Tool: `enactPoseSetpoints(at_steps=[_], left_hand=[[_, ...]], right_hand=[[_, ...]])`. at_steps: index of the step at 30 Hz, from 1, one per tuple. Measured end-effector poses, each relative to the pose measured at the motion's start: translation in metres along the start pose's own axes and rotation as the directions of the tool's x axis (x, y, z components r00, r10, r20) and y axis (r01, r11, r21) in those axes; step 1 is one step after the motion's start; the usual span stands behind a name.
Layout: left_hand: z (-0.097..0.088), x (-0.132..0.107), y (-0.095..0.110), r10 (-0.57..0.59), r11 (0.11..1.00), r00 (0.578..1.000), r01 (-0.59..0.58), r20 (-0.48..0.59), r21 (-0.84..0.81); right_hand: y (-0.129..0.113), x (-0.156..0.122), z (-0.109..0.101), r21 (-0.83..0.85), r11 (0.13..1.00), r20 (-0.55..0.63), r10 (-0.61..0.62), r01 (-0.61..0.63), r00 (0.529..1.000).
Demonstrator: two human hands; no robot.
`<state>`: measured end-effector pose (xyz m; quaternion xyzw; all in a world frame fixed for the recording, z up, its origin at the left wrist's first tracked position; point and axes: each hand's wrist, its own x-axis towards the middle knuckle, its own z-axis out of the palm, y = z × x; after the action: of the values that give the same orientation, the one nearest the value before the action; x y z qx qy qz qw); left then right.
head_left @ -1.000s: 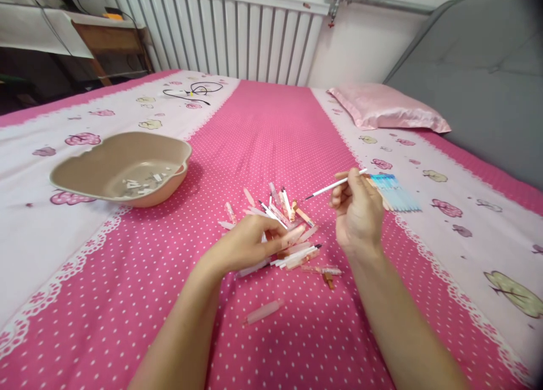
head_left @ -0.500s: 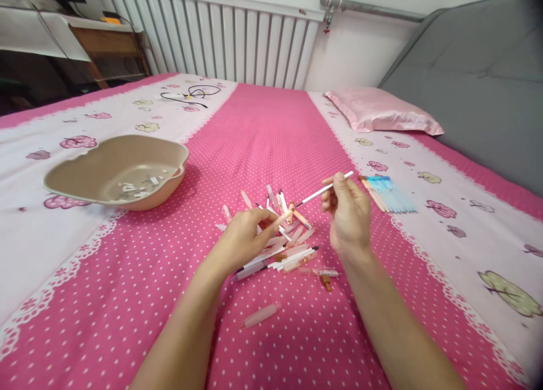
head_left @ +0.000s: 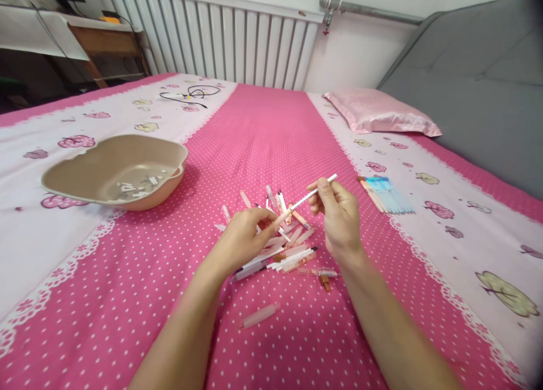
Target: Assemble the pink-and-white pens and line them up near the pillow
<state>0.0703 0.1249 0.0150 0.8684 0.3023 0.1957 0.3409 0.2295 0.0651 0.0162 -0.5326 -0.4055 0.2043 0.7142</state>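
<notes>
My left hand (head_left: 245,237) is closed on a pale pink pen barrel (head_left: 283,216), held over the heap with its end tilted up to the right. Between the thumb and fingers of my right hand (head_left: 339,217) is a slim white pen refill (head_left: 306,198). Its lower end meets the mouth of the barrel, and its dark tip no longer shows. Below the hands lies a loose pile of pen parts (head_left: 292,260): pinkish barrels, white refills and brown pieces. One translucent pink barrel (head_left: 261,315) lies apart, nearer to me.
A beige basin (head_left: 114,152) with small white pieces in it stands to the left. At the right is a row of blue and peach pens (head_left: 388,195). Farther off are a white device with a black cable (head_left: 203,91) and a pink pillow (head_left: 382,112).
My right hand has moved left and slightly down, sliding the refill's dark end into the barrel. My left hand stays in place.
</notes>
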Motion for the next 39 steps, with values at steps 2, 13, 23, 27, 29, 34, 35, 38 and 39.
enactPoseSetpoints(at_steps=[2,13,23,27,29,34,35,38,39], left_hand=[[0.000,0.000,0.000,-0.005,1.000,1.000,0.005,0.001,0.001],[0.001,0.002,-0.001,0.014,0.992,1.000,-0.017,-0.020,-0.124],[-0.002,0.002,-0.002,-0.076,0.966,0.995,0.057,-0.064,-0.253],[-0.002,0.002,-0.003,-0.078,0.958,0.995,0.057,-0.065,-0.281],[-0.002,0.001,-0.002,-0.081,0.954,0.995,0.059,-0.063,-0.293],[-0.001,0.003,-0.004,-0.097,0.936,0.992,0.063,-0.081,-0.347],[0.000,0.003,-0.006,-0.110,0.931,0.989,0.069,-0.096,-0.359],[0.001,0.005,-0.012,-0.155,0.921,0.975,0.084,-0.159,-0.381],[0.002,0.005,-0.013,-0.168,0.918,0.970,0.089,-0.178,-0.386]], right_hand=[[0.001,0.000,0.001,-0.007,1.000,0.027,0.013,-0.013,1.000],[0.005,0.000,-0.002,-0.163,0.987,0.175,0.032,-0.003,0.984],[0.003,-0.003,0.001,-0.251,0.964,0.278,-0.016,0.088,0.961],[0.000,-0.003,0.000,-0.265,0.952,0.353,-0.054,0.156,0.934],[-0.001,-0.005,0.001,-0.272,0.949,0.383,-0.045,0.160,0.923],[-0.003,-0.003,0.000,-0.234,0.969,0.292,-0.013,0.085,0.956],[-0.002,-0.001,-0.002,-0.240,0.968,0.256,-0.009,0.073,0.967],[0.007,0.006,-0.012,-0.419,0.907,0.174,0.030,0.047,0.984],[0.011,0.007,-0.016,-0.527,0.849,0.180,0.063,0.042,0.982]])
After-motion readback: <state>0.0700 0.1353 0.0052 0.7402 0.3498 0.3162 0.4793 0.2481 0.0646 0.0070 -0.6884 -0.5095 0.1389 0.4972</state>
